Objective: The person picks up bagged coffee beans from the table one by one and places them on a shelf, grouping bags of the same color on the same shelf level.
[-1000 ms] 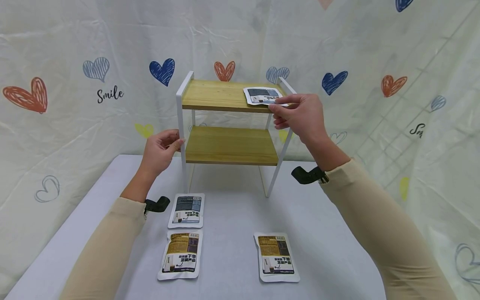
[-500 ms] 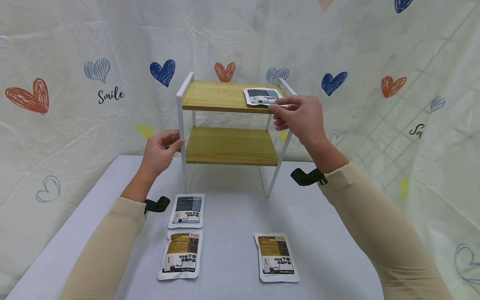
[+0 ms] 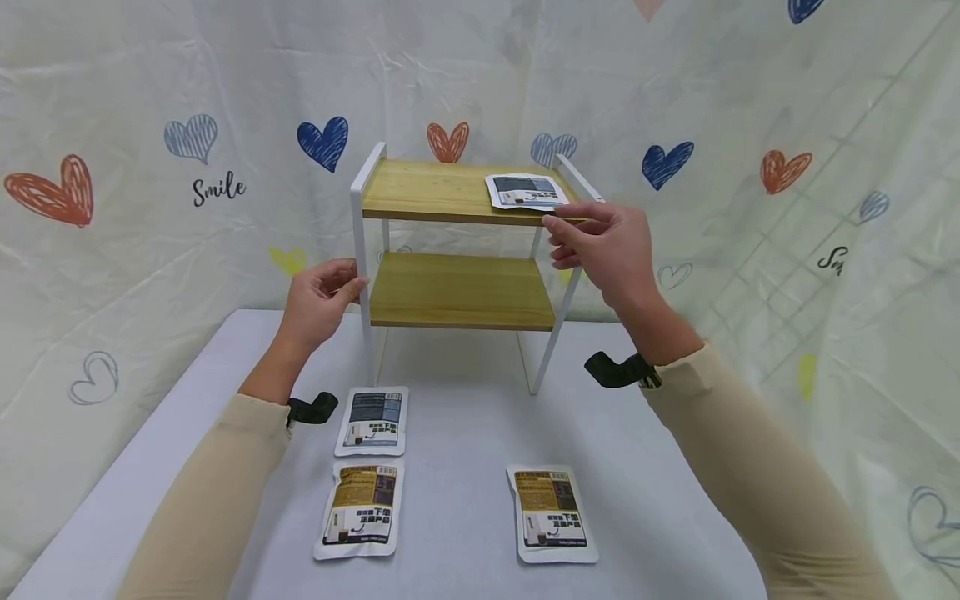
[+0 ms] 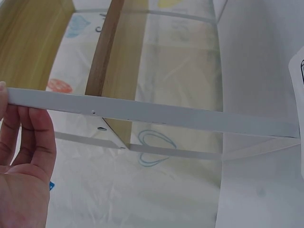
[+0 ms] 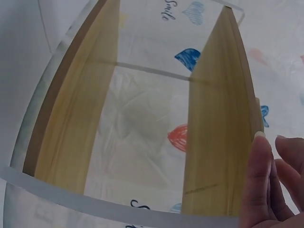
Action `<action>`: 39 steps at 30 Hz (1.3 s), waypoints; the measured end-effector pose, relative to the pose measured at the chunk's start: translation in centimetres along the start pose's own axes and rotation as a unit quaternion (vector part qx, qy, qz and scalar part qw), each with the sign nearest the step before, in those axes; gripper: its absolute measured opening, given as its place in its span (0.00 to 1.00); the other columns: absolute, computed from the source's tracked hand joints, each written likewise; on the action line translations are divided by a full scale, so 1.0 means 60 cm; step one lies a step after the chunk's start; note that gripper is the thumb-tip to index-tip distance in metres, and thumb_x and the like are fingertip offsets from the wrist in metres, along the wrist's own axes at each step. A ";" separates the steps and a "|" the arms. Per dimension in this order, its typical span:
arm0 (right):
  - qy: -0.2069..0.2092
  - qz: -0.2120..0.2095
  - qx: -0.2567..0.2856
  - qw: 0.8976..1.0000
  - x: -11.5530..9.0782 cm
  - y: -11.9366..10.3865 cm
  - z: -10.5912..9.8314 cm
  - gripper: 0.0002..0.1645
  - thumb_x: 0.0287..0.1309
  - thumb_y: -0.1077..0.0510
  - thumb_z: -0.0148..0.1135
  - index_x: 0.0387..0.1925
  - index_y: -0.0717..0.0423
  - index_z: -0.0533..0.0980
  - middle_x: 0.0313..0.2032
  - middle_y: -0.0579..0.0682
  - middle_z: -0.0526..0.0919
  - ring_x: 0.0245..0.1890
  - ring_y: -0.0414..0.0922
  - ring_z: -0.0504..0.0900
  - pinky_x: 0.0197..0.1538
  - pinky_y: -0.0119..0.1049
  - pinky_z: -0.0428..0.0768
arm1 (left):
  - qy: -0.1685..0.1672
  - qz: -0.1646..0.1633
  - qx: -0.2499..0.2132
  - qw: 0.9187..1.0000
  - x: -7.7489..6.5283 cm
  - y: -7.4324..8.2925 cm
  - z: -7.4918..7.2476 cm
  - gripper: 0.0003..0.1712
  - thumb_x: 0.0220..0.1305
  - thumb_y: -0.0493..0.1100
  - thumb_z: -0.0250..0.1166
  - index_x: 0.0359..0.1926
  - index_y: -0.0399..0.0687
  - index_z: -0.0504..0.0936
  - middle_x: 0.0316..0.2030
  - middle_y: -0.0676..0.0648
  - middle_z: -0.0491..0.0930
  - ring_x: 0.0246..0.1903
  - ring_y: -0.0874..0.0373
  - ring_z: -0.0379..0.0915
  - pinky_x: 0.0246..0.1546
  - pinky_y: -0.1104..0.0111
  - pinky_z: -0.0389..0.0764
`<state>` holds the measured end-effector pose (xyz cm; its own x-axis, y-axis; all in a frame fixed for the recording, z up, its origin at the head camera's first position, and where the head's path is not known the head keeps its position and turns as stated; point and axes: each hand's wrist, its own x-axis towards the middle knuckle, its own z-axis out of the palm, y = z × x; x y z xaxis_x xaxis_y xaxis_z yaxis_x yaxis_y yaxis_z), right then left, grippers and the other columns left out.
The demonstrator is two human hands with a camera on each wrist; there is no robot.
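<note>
A two-tier shelf (image 3: 427, 187) with wooden boards and a white frame stands on the table. My left hand (image 3: 318, 302) pinches its left front post (image 3: 360, 242); the left wrist view shows fingers behind the post (image 4: 156, 113). A flat white pouch (image 3: 525, 192) with a blue-grey label lies at the right end of the top board. Just off the pouch's near right corner, at the board's front edge, is my right hand (image 3: 607, 246), fingers loosely bent and holding nothing. In the right wrist view its thumb and fingers (image 5: 260, 166) are apart beside the board.
Before the shelf's left leg lies another blue-labelled pouch (image 3: 372, 421), with a brown-labelled pouch (image 3: 362, 510) nearer. A second brown-labelled pouch (image 3: 552, 515) lies front right on the white table (image 3: 457, 467). A heart-printed curtain (image 3: 480, 75) hangs behind.
My right hand has let go of the pouch on the top board and moved slightly down and right. The left hand keeps its grip on the post.
</note>
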<state>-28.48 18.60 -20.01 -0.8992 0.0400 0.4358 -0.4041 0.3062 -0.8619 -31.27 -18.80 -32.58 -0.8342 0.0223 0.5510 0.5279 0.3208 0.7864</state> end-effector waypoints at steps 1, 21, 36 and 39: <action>-0.002 -0.002 0.003 1.000 -0.003 0.002 0.000 0.25 0.61 0.46 0.73 0.55 0.53 0.85 0.40 0.53 0.90 0.29 0.46 0.90 0.39 0.33 0.88 | 0.000 0.000 0.000 1.000 0.000 0.001 0.000 0.17 0.71 0.44 0.66 0.56 0.41 0.84 0.48 0.35 0.86 0.42 0.55 0.85 0.43 0.79 0.84; -0.071 0.003 0.014 0.997 -0.065 0.067 0.026 0.26 0.64 0.46 0.70 0.59 0.55 0.82 0.46 0.55 0.90 0.38 0.48 0.90 0.46 0.30 0.88 | 0.002 0.002 0.003 1.000 -0.001 0.004 -0.001 0.17 0.70 0.44 0.67 0.55 0.41 0.85 0.45 0.43 0.86 0.40 0.56 0.84 0.43 0.77 0.85; -0.120 -0.001 0.039 0.992 -0.127 0.118 0.084 0.24 0.64 0.52 0.71 0.59 0.56 0.82 0.47 0.55 0.89 0.41 0.46 0.89 0.48 0.32 0.87 | -0.002 -0.001 -0.004 1.000 -0.001 0.009 0.000 0.17 0.70 0.42 0.67 0.56 0.40 0.84 0.45 0.41 0.86 0.38 0.65 0.83 0.43 0.77 0.85; -0.126 0.002 0.045 0.991 -0.136 0.126 0.097 0.24 0.64 0.52 0.71 0.59 0.56 0.82 0.48 0.54 0.89 0.41 0.42 0.89 0.46 0.31 0.87 | -0.001 0.002 -0.004 1.000 0.000 0.009 0.000 0.17 0.70 0.42 0.67 0.56 0.39 0.84 0.44 0.40 0.86 0.38 0.63 0.83 0.42 0.77 0.86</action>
<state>-25.20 15.04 -31.61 -0.9092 -0.2015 0.3643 -0.4044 0.2193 -0.8879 -30.97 -18.65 -32.16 -0.8325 0.0264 0.5534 0.5327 0.3124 0.7865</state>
